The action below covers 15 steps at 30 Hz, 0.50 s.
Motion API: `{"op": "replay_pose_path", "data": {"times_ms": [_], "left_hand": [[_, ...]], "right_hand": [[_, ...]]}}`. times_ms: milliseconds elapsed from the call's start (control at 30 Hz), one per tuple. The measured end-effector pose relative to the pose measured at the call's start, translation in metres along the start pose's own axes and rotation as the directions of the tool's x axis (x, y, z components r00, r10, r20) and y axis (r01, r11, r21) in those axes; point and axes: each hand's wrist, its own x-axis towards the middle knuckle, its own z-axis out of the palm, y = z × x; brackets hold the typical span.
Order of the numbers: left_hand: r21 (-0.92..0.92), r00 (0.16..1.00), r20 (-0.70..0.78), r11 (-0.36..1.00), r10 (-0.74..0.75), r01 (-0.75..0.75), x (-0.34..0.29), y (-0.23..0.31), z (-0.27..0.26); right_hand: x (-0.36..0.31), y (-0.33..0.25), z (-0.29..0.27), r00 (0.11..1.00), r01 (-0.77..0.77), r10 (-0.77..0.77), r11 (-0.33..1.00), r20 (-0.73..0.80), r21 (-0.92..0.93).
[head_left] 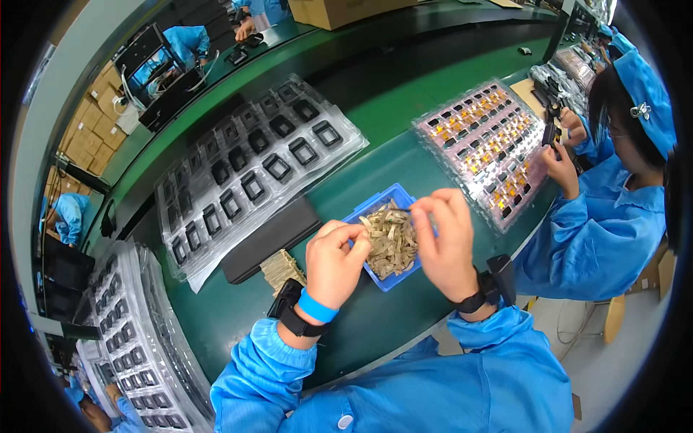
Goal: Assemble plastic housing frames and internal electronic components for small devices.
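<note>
My left hand (336,263) is over the left rim of a blue plastic bin (396,281), thumb and fingers pinched together. What sits in that pinch, if anything, is too small to make out. At the bin's right side my right hand (446,245) is also closed in a pinch, near the far rim. A small dark bit shows by its fingertips, but I cannot tell its kind. Many small tan, flat strip-like pieces (392,245) fill the bin between my hands. Beside my left wrist lies a stack of similar tan strips (280,271) on the green table (368,317).
A long black block (271,242) lies left of the bin. Beyond it is a clear tray of black frames (253,186); more trays (133,339) are stacked at left. A tray of small orange-and-black parts (485,148) lies right, near a co-worker's hands (563,162).
</note>
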Motion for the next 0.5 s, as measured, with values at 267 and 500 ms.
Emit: {"op": "replay_pose_path", "data": {"times_ms": [267,500], "left_hand": [[0.177,0.978,-0.121,0.974,0.168,-0.145,0.012,-0.013,0.003],[-0.471,0.867,0.232,0.729,-0.441,0.497,-0.029,-0.002,-0.026]], "right_hand": [[0.001,-0.004,-0.02,0.998,-0.015,0.013,1.0,-0.068,-0.024],[-0.033,-0.029,0.009,0.934,0.357,-0.352,0.929,0.064,-0.097]]}}
